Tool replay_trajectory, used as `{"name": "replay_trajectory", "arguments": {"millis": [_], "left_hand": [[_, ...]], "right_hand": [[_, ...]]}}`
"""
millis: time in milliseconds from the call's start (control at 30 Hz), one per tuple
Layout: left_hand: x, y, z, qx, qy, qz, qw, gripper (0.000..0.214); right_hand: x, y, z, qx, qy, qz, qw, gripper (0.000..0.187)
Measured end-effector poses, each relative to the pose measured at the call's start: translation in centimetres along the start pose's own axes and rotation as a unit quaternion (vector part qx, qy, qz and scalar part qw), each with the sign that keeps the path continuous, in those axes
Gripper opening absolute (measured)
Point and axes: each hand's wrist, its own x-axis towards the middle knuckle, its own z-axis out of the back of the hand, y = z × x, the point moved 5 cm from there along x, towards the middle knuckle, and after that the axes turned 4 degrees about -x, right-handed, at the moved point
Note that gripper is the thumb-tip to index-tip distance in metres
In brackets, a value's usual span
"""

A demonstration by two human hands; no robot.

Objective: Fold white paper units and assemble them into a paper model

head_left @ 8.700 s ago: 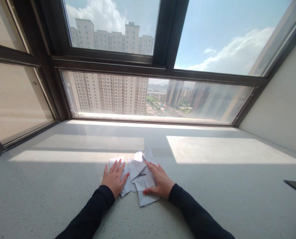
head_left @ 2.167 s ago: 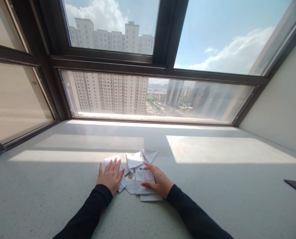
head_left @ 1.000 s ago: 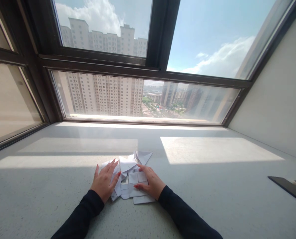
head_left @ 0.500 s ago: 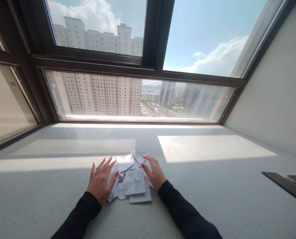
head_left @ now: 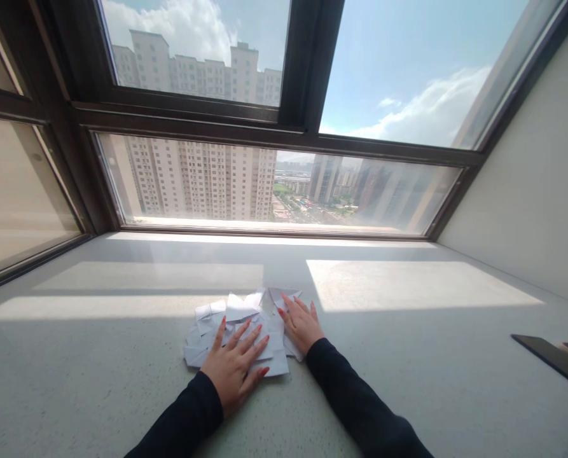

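A loose heap of folded white paper pieces (head_left: 236, 312) lies on the pale speckled window ledge (head_left: 97, 356), in shadow just short of the sunlit patch. My left hand (head_left: 236, 366) lies flat on the near middle of the heap, fingers spread. My right hand (head_left: 301, 324) rests flat on the heap's right edge, fingers pointing towards the window. Both arms wear dark sleeves. Neither hand grips a piece.
A dark-framed window (head_left: 307, 76) runs along the far side of the ledge, with tall buildings outside. A wall (head_left: 526, 210) bounds the ledge on the right. A flat dark object (head_left: 551, 359) lies near the right edge.
My left hand has slid right and nearer, from the heap's left side onto its middle. My right hand has shifted to the right edge. The paper pieces have spread out to the left.
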Motion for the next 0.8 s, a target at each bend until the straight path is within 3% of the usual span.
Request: {"name": "replay_trajectory", "arguments": {"millis": [133, 233, 333, 433, 533, 633, 733, 800], "left_hand": [[0.0, 2.5, 1.7, 0.012, -0.014, 0.078, 0.997, 0.032], [-0.3, 4.5, 2.6, 0.035, -0.019, 0.182, 0.982, 0.031], [-1.0, 6.3, 2.1, 0.051, 0.008, 0.261, 0.964, 0.047], [-1.6, 7.8, 0.9, 0.057, 0.054, 0.301, 0.95, 0.053], [-1.9, 8.8, 0.4, 0.077, 0.066, 0.328, 0.939, 0.051], [-1.5, 8.8, 0.2, 0.078, 0.066, 0.331, 0.938, 0.049], [-0.8, 8.1, 0.1, 0.023, 0.059, 0.293, 0.954, 0.045], [-0.3, 7.6, 0.0, -0.046, 0.051, 0.254, 0.965, 0.044]], "right_hand": [[-0.4, -0.3, 0.7, -0.011, -0.032, -0.043, 0.999, 0.037], [-1.0, 1.5, 0.8, 0.045, -0.019, 0.016, 0.999, 0.039], [-1.6, 3.5, 0.9, 0.14, 0.008, 0.09, 0.986, 0.041], [-1.8, 3.7, 1.4, 0.135, 0.003, 0.09, 0.987, 0.048], [-2.1, 3.5, 1.3, 0.055, 0.035, 0.071, 0.995, 0.07], [-2.9, 5.0, 0.7, 0.034, 0.083, 0.111, 0.99, 0.085], [-3.4, 7.1, 0.5, 0.062, 0.068, 0.16, 0.983, 0.084], [-3.3, 7.3, 0.7, 0.068, 0.037, 0.139, 0.987, 0.078]]}}
